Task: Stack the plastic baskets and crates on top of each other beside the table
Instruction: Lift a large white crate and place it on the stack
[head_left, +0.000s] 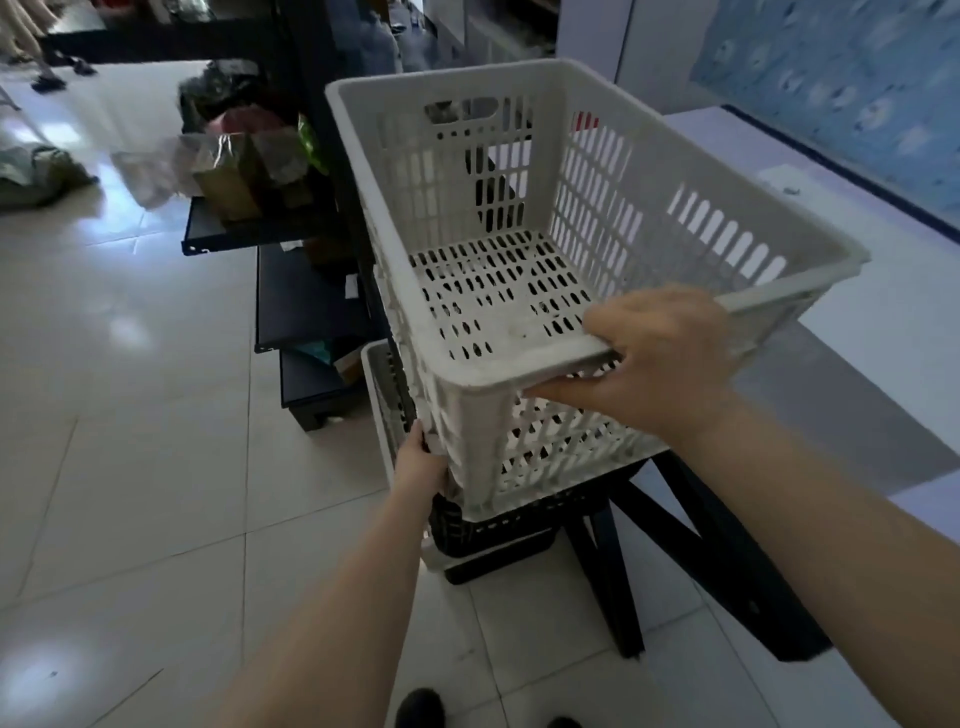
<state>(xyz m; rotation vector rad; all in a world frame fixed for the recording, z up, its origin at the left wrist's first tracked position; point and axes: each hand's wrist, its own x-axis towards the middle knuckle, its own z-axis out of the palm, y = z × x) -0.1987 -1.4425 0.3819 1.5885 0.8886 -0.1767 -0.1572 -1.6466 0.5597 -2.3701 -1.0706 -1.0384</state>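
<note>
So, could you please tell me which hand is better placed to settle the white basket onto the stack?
The right hand: it grips the white basket at its near rim. The left hand only touches the lower corner.

No readable text, labels, brands or numbers anywhere in view.

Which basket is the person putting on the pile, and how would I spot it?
Look beside the white table, where baskets are piled on the floor. The top one is the white basket, held by the right hand on its rim and the left hand at its corner. Below it is a black crate.
</note>
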